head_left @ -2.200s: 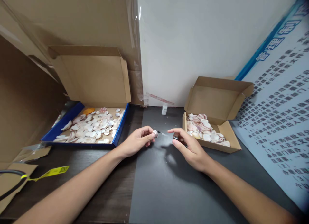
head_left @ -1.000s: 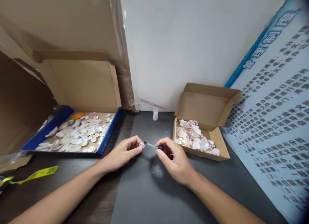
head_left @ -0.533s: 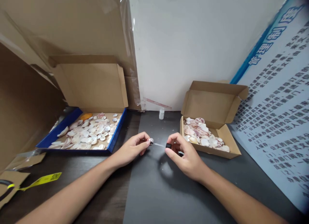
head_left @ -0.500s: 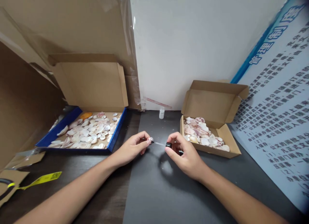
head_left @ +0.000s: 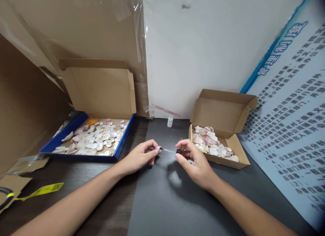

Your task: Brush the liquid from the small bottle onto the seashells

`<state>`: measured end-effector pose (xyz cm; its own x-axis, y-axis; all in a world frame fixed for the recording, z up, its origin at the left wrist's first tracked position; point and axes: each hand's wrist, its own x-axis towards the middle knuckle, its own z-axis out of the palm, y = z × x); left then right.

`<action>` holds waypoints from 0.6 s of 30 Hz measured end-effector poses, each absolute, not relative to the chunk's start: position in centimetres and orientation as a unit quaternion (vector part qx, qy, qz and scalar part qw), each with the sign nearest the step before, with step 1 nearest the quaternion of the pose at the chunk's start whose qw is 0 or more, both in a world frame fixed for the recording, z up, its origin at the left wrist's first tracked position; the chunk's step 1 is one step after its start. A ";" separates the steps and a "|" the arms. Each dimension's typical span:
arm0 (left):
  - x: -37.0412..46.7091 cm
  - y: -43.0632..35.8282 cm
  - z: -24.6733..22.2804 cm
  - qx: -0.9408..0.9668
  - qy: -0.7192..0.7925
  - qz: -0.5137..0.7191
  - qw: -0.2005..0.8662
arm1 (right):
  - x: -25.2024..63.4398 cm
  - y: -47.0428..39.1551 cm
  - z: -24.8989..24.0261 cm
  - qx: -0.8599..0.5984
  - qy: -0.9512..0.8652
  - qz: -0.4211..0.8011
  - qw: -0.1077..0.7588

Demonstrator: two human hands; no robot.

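Between thumb and finger, my left hand (head_left: 142, 156) pinches a small whitish shell (head_left: 159, 149). My right hand (head_left: 194, 161) grips the black cap (head_left: 179, 151) of a brush applicator. The applicator's thin clear stem (head_left: 169, 151) reaches left from the cap, and its dark tip meets the shell. Both hands are above the dark grey mat (head_left: 162, 202). Behind them a small clear bottle (head_left: 170, 121) stands upright without a cap, near the white wall.
A blue-edged box (head_left: 82, 156) of shells lies open at the left, and a brown box (head_left: 228, 164) with larger shells at the right. A yellow tag (head_left: 44, 190) and black handle (head_left: 6, 197) are at lower left. A printed poster (head_left: 286, 127) leans at the right.
The view has shifted slightly, so boxes and bottle sit a little differently in frame. Both hands keep their grips, with the brush tip still at the shell.
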<state>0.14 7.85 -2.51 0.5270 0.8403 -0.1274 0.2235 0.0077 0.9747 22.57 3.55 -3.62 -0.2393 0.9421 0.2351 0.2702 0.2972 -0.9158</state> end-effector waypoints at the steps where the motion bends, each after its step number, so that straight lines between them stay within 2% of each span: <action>1: 0.2 7.8 -2.5 0.652 0.408 0.266 0.582 | 22.6 3.5 -3.6 -0.441 -0.685 0.394 0.426; 18: 0.4 7.7 -2.5 0.676 0.416 0.251 0.554 | 22.4 3.3 -3.2 -0.448 -0.688 0.379 0.426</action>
<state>0.44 7.69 -2.53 0.5271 0.8411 -0.1217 0.2853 -0.0402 0.9576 22.36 3.28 -3.24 -0.2360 0.9400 0.2464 0.2936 0.3106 -0.9041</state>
